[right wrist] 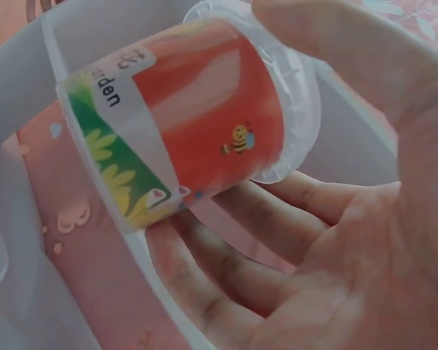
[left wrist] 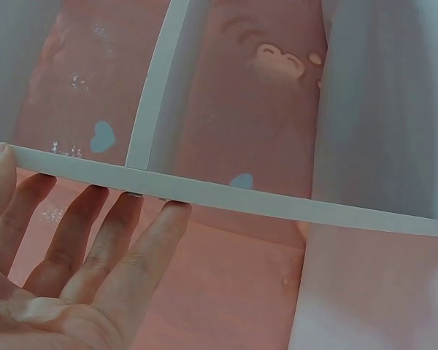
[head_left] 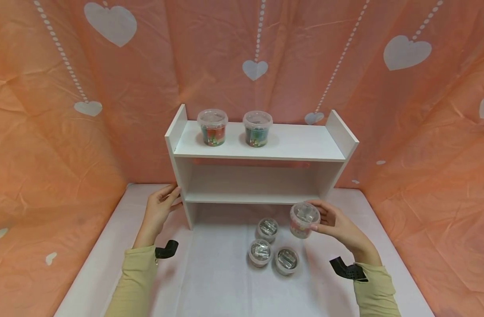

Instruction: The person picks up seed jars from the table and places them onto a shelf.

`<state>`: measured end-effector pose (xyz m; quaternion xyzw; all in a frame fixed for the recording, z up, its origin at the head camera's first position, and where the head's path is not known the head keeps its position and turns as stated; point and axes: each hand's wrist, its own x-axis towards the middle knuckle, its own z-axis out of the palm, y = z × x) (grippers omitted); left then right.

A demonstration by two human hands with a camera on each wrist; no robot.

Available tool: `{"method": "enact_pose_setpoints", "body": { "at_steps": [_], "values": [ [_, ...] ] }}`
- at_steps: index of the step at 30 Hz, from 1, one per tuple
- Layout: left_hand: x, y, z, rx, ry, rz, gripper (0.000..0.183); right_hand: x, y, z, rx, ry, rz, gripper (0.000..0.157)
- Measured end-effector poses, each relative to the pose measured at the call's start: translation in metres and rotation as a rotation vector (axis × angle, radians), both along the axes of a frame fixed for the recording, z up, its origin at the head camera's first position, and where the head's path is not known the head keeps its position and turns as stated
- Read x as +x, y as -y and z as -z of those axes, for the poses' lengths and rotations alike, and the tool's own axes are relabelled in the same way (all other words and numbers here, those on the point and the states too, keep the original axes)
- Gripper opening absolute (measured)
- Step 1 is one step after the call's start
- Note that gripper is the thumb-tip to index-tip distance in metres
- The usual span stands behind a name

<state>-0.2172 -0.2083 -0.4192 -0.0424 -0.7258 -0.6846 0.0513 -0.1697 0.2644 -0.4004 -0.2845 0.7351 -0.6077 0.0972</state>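
Note:
A white two-tier shelf [head_left: 253,180] stands on the table. At its left side panel is my left hand [head_left: 159,213], its fingertips touching the panel's outer side and the thumb at the front edge. My right hand [head_left: 334,222] holds a small lidded plastic tub [head_left: 301,222] between thumb and fingers, in front of the shelf's lower right. In the right wrist view this tub [right wrist: 212,109] is tilted and shows a red label with a bee. Two similar tubs, one red [head_left: 213,132] and one green [head_left: 257,132], stand on the top board.
Three more lidded tubs, one at the back [head_left: 267,229], one at the left [head_left: 260,252] and one at the right [head_left: 286,260], stand grouped on the white table [head_left: 222,281]. An orange cloth with white hearts [head_left: 214,57] hangs behind and on both sides.

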Motion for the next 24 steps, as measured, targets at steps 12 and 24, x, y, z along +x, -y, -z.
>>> {"method": "enact_pose_setpoints", "body": {
  "at_steps": [12, 24],
  "values": [
    [-0.001, 0.0, 0.001, 0.0, 0.011, -0.02, 0.055, -0.004, 0.006, -0.022, -0.045, -0.037, -0.027, 0.05],
    [0.0, 0.0, 0.0, 0.001, 0.016, -0.013, 0.055, -0.007, 0.015, -0.044, -0.084, -0.069, -0.006, 0.047]
  ]
}}
